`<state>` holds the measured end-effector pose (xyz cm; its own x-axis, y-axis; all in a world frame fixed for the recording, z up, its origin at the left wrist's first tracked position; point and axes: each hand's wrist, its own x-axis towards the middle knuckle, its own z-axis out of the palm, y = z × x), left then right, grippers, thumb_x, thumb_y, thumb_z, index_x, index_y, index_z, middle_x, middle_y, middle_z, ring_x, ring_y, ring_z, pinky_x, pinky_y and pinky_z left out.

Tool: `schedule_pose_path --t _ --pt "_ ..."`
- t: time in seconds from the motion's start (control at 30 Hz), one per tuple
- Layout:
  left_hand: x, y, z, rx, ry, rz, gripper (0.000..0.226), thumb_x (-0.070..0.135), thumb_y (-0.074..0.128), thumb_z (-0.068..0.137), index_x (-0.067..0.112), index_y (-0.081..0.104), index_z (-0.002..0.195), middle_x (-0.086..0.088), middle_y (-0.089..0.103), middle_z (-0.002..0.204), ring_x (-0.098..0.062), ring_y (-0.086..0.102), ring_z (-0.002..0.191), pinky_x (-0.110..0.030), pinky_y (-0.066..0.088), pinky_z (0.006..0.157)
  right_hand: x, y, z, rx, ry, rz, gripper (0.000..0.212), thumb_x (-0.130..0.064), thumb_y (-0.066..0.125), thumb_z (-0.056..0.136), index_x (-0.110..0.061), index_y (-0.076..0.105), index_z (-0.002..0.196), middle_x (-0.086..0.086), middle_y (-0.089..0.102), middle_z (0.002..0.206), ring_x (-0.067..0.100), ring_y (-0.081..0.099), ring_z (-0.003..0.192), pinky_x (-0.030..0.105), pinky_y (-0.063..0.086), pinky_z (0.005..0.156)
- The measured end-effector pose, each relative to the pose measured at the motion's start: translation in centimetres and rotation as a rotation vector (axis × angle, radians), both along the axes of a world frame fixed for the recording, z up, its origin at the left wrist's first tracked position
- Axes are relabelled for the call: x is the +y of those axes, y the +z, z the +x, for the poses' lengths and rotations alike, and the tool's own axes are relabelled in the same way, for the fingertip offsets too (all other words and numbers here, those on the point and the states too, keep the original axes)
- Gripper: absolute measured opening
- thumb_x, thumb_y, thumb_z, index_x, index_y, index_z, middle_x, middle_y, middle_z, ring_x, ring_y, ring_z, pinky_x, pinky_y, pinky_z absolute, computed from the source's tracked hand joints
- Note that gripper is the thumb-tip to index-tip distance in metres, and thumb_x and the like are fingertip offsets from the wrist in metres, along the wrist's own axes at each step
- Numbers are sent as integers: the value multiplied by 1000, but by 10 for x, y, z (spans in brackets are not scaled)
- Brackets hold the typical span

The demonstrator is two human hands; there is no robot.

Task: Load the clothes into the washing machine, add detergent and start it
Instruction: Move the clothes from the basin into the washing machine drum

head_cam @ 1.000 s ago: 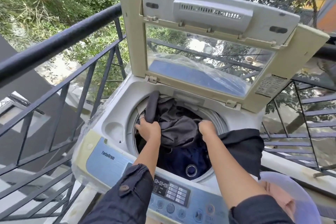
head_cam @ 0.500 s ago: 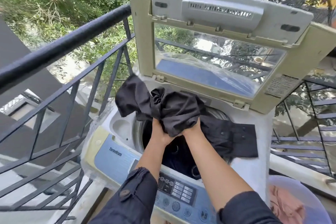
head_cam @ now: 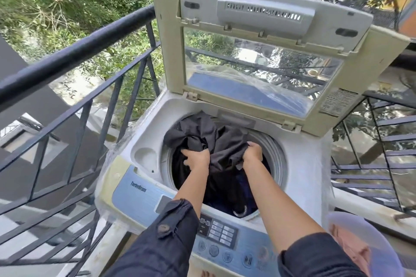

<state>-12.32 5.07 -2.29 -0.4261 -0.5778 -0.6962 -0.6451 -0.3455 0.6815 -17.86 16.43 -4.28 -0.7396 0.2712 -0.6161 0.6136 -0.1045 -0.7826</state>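
Observation:
A white top-loading washing machine (head_cam: 144,128) stands in front of me with its glass lid (head_cam: 258,69) raised. A bunched dark grey garment (head_cam: 216,135) sits in the drum opening over darker clothes. My left hand (head_cam: 197,158) grips the garment's left side and my right hand (head_cam: 253,152) grips its right side, both just inside the drum rim. The blue control panel (head_cam: 139,198) with buttons runs along the near edge. An empty detergent recess (head_cam: 146,156) lies left of the drum.
A black metal railing (head_cam: 74,56) runs along the left, close to the machine. A pale basin (head_cam: 369,245) holding pinkish cloth sits at the lower right. Metal stair steps (head_cam: 380,171) lie to the right. Greenery fills the background.
Half a second ago both hands held the dark garment raised above the drum, part of it draped over the right deck. Now the garment is down in the drum opening and the deck is bare.

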Motion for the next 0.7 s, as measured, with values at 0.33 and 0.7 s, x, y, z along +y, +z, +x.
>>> schedule_pose_path --t 0.33,0.7 --pt "23 13 -2 -4 -357 -360 71 39 47 94 26 7 151 -8 -6 160 -33 12 145 -61 19 111 23 16 16 -40 181 209 56 4 52 82 -14 46 134 14 58 122 19 50 74 24 38 58" --pt "101 23 0 281 -315 -438 32 20 44 91 22 55 121 -1 64 120 -24 57 112 -36 43 93 80 41 31 145 227 48 20 -9 56 87 -16 64 103 3 65 96 14 60 80 21 43 62"
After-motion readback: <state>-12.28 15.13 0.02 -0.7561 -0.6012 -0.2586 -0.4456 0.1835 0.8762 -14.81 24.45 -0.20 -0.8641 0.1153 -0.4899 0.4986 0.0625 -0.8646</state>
